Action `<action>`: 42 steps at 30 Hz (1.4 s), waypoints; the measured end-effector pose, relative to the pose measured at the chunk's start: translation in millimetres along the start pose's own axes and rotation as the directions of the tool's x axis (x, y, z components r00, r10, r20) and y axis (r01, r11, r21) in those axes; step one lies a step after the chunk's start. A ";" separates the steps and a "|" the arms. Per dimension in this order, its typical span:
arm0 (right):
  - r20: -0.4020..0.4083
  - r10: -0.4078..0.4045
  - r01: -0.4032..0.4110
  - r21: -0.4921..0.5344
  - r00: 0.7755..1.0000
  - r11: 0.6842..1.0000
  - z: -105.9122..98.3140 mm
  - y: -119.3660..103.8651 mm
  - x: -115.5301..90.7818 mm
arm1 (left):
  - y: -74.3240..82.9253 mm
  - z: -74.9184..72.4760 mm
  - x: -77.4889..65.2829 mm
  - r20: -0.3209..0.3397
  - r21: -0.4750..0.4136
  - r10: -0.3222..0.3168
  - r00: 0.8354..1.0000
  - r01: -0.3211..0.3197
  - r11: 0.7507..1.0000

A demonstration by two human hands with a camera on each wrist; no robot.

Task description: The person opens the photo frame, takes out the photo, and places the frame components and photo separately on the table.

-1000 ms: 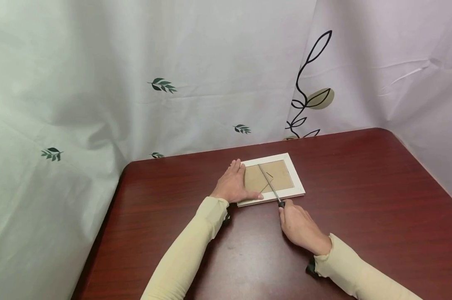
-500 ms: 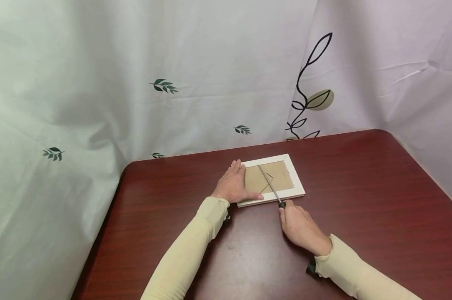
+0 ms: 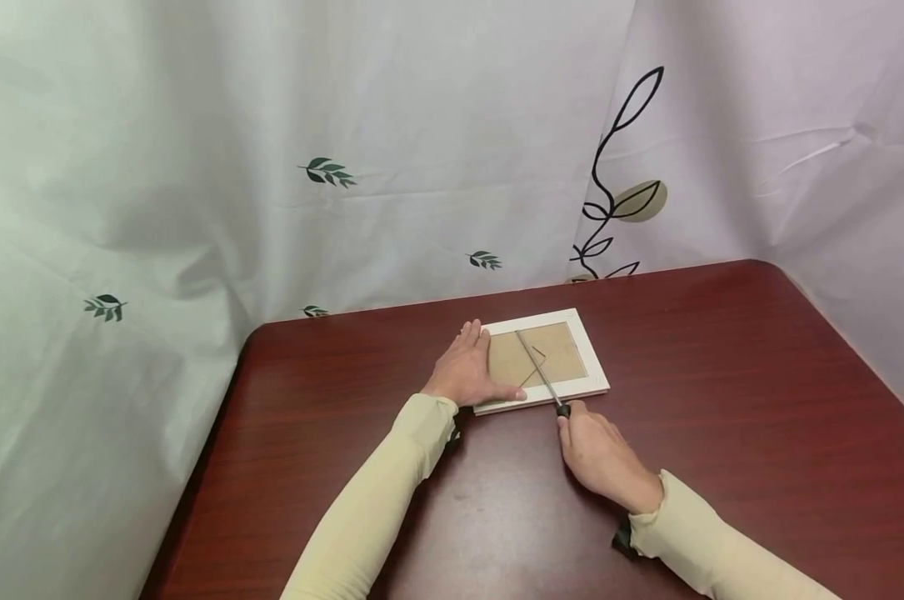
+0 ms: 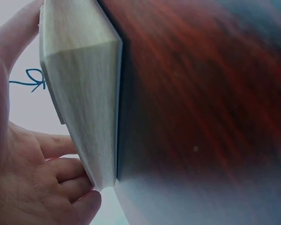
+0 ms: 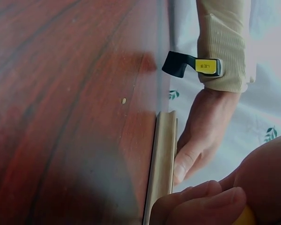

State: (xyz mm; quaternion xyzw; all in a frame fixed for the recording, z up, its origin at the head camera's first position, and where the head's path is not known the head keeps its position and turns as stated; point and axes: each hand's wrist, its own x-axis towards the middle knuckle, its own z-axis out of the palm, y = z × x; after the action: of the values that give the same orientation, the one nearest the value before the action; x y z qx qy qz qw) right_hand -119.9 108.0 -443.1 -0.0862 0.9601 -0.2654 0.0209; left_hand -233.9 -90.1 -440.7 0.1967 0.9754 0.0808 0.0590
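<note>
A white picture frame (image 3: 594,371) lies on the table with its brown backing board (image 3: 567,350) facing up. My left hand (image 3: 462,367) spans its left end, fingers straight near the far side and thumb along the near rail. In the left wrist view, those fingertips touch the edge of the frame (image 4: 84,108). My right hand (image 3: 601,454) grips the handle of a screwdriver (image 3: 539,368). Its metal shaft slants across the backing, tip by the far inner edge. A bit of yellow handle (image 5: 246,216) shows under the fingers in the right wrist view.
The reddish-brown wooden table (image 3: 332,433) has rounded far corners. A pale curtain (image 3: 422,125) with leaf prints hangs behind and to the left of it. A tiny light speck (image 5: 123,101) lies on the tabletop in the right wrist view.
</note>
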 end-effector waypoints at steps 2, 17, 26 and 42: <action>-0.010 -0.005 0.005 -0.001 1.000 1.000 -0.3 0.1 -0.4 | 0.2 -0.1 0.0 0.001 0.003 -0.001 1.000 0.001 1.000; -0.007 0.010 -0.009 0.026 1.000 1.000 -2.1 2.1 -1.7 | -1.1 -1.4 0.9 0.017 -0.002 -0.009 1.000 0.009 1.000; -0.047 0.043 -0.039 0.093 0.998 0.995 -9.2 7.1 -1.4 | -1.3 -2.2 0.9 0.019 0.003 -0.005 1.000 0.005 1.000; -0.139 0.076 -0.061 0.108 0.987 0.992 -35.1 46.9 -9.0 | -0.3 0.0 0.9 0.020 0.002 -0.013 1.000 0.013 1.000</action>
State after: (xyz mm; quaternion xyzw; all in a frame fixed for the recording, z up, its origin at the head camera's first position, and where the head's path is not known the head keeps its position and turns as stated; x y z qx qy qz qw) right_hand -121.2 166.9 -437.1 -0.0327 0.9464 -0.3195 -0.0343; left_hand -234.8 -90.1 -440.8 0.1913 0.9760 0.0777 0.0689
